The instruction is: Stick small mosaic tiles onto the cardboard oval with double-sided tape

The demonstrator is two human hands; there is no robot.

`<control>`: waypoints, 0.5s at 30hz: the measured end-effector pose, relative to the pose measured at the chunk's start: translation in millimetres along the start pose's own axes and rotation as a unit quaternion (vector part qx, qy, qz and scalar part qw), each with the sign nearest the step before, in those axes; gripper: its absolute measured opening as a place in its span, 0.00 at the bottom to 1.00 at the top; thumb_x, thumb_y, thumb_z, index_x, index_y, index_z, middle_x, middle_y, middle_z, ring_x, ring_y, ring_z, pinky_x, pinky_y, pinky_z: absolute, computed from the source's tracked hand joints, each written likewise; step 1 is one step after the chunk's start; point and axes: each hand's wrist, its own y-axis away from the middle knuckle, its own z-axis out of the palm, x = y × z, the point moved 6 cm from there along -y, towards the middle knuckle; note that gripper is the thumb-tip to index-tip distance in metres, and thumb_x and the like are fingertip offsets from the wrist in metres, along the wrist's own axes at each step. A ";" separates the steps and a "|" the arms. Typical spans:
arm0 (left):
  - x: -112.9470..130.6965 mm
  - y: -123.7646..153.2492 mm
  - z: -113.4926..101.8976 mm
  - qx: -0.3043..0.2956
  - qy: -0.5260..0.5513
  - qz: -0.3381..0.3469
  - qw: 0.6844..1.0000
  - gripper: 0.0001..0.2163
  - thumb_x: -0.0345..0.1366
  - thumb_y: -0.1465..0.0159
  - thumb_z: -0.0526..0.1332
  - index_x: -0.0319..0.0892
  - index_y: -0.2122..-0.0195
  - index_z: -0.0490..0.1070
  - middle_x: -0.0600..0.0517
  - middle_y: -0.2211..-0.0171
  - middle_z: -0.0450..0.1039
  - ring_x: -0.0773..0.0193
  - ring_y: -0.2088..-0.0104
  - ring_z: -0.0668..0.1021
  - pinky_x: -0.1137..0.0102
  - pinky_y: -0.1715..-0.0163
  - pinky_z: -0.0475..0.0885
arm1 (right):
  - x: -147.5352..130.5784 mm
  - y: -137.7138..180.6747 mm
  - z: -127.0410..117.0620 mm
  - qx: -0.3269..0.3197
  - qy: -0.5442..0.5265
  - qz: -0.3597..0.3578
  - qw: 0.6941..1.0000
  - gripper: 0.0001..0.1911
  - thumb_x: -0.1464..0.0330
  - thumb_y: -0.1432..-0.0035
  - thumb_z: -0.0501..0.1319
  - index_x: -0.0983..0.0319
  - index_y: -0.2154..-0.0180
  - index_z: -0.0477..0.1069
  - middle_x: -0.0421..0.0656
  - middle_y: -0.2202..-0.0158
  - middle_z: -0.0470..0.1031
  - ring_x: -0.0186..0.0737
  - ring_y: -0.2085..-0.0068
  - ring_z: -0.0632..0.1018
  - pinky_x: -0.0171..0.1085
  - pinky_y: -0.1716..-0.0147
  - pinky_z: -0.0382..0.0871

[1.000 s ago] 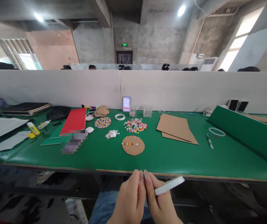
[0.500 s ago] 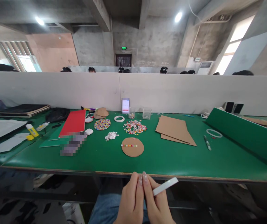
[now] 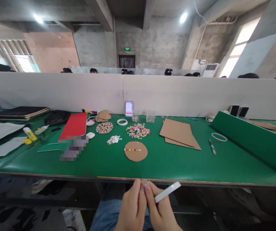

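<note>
My left hand (image 3: 131, 205) and my right hand (image 3: 160, 205) are held together just in front of the table's near edge, thumbs touching. A slim white flat stick (image 3: 168, 192) is gripped in my right hand and juts out to the right; its other end is hidden by the fingers. The left fingers are curled closed, and whatever they may hold is hidden. Beyond the hands lies a round cardboard disc (image 3: 136, 156) with a row of small coloured mosaic tiles (image 3: 132, 149) across it. Behind it is a pile of loose coloured tiles (image 3: 138, 131).
White scraps (image 3: 114, 140) and a tile-covered disc (image 3: 104, 128) lie left of the pile. Cardboard sheets (image 3: 177, 133) and a marker (image 3: 212, 147) are to the right. A red folder (image 3: 73, 126), a glue stick (image 3: 31, 133), a tape roll (image 3: 122, 122) and a lit phone (image 3: 129, 109) also sit there.
The camera view has shifted slightly, so the table things appear a little further left. My hands stay together, with the thumbs pressed closer. The white stick remains in my right hand.
</note>
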 end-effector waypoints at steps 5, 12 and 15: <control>0.1 -2.9 -2.0 -0.037 -0.004 0.024 0.999 0.16 0.41 0.32 0.44 0.41 0.58 0.69 0.44 0.61 0.77 0.63 0.65 0.80 0.75 0.66 0.73 | 1.7 0.4 0.1 -0.008 0.039 -0.008 0.999 0.21 0.61 0.34 0.45 0.60 0.74 0.69 0.40 0.81 0.68 0.35 0.79 0.72 0.30 0.76 0.69; -19.8 2.4 -3.2 -0.030 0.004 -0.054 0.998 0.18 0.45 0.34 0.48 0.39 0.56 0.71 0.42 0.58 0.76 0.58 0.58 0.79 0.71 0.60 0.74 | 1.1 -0.3 1.0 -0.018 0.072 0.000 0.997 0.22 0.62 0.34 0.44 0.60 0.72 0.70 0.40 0.80 0.69 0.35 0.78 0.72 0.31 0.75 0.70; -31.7 11.8 -4.5 0.035 0.010 -0.131 0.991 0.19 0.47 0.36 0.51 0.39 0.55 0.72 0.42 0.54 0.74 0.56 0.54 0.76 0.69 0.54 0.72 | 1.8 -1.3 2.1 -0.016 0.063 0.005 0.998 0.22 0.62 0.34 0.43 0.61 0.67 0.73 0.41 0.79 0.71 0.36 0.78 0.74 0.31 0.74 0.70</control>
